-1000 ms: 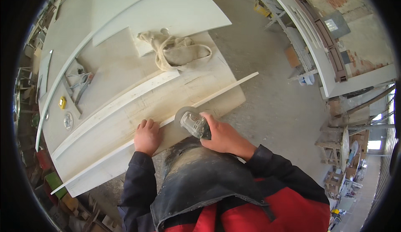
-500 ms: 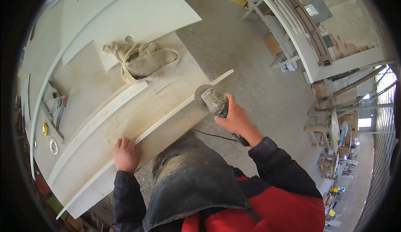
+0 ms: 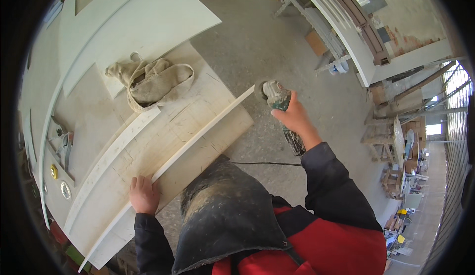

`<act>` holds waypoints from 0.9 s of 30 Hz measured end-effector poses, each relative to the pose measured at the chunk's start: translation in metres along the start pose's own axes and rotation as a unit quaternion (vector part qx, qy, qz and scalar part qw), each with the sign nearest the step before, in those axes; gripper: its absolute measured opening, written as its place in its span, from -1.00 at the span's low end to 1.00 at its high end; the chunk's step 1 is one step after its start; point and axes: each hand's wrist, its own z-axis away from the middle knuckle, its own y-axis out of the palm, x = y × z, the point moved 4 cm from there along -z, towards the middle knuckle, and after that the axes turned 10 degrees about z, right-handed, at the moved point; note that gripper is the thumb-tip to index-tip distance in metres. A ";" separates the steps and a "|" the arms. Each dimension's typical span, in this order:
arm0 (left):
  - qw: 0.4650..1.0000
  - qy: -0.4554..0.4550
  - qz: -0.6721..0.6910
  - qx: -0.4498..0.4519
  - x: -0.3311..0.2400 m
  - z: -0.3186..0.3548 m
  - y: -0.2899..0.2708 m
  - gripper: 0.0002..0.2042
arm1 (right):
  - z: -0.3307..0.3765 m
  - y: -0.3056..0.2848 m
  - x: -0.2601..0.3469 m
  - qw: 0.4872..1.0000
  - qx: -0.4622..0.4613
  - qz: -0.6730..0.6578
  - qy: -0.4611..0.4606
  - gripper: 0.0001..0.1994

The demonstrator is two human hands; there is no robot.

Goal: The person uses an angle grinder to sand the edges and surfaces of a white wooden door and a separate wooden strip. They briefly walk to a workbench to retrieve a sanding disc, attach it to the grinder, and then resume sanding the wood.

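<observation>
A long, thin white strip [image 3: 203, 132] lies on edge across the worktable [image 3: 217, 149], its right end reaching beyond the table's edge. My left hand [image 3: 144, 196] grips it at lower left, fingers curled over the strip and thumb on the near side. In my right hand [image 3: 297, 119] is an angle grinder [image 3: 279, 98], held around its body. Its disc stands at the strip's right end, past the table; whether they touch I cannot tell. A second white strip [image 3: 116, 146] lies farther back on the table.
A crumpled beige cloth bag [image 3: 161, 84] lies on the table, with large white panels [image 3: 163, 17] behind. Farther left are a yellow tape measure [image 3: 54, 171] and a roll of tape [image 3: 65, 191]. A black power cord [image 3: 262, 163] runs beside my dark apron [image 3: 222, 210]. Another bench stands at upper right.
My right hand has moved the grinder rightward and up, to the strip's far right end. The strip's end now stops at the disc instead of extending past it. My left hand keeps its hold.
</observation>
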 end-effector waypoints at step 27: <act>1.000 -0.005 -0.017 0.009 0.005 0.005 0.002 -0.79 | 0.040 0.033 0.043 0.998 0.050 -0.009 -0.022 -0.10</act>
